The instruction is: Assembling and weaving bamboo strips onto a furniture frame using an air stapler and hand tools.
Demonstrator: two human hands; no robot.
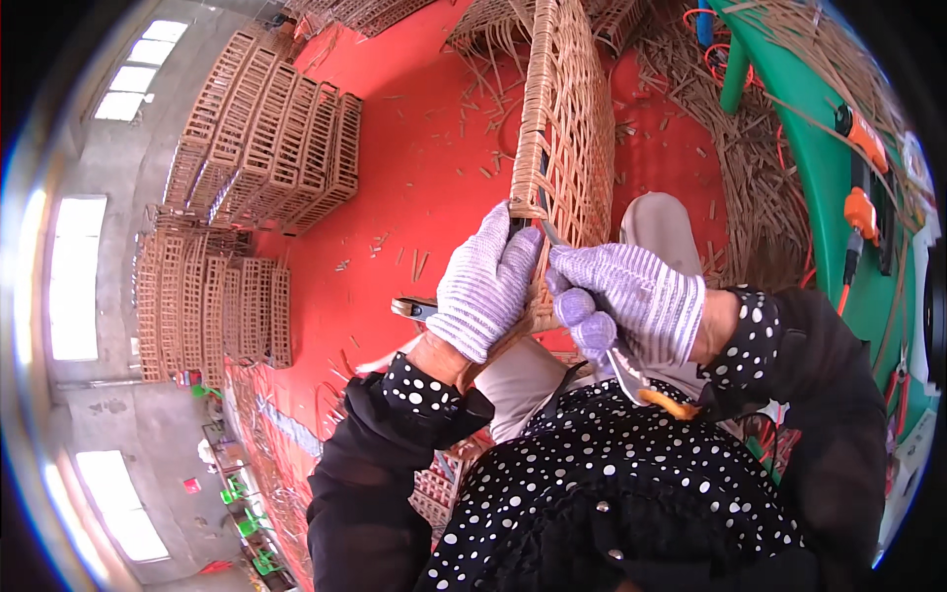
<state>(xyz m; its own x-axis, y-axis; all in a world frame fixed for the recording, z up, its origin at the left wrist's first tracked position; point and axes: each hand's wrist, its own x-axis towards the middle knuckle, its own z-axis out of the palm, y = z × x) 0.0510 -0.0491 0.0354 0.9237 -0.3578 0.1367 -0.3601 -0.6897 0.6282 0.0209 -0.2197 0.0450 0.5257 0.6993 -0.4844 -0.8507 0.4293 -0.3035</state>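
A woven wicker panel [567,128] with a wrapped rim stands on edge before me, running up and away from my lap. My left hand [488,281], in a striped lilac-and-white knit glove, is closed around its near corner, thumb against the rim. In a matching glove, my right hand [631,301] is closed just right of that corner. Out of the bottom of its grip sticks a metal tool [626,375] with an orange end [669,403]. A narrow greyish piece [552,234] shows at its fingertips against the weave; whether it belongs to the tool, I cannot tell.
Stacked wicker frames [266,133] stand at the far left, with more stacks [212,306] below. Loose strips [750,168] lie heaped on the red floor [414,148]. A green table [819,187] at right carries an orange-and-black power tool [863,138] and cords.
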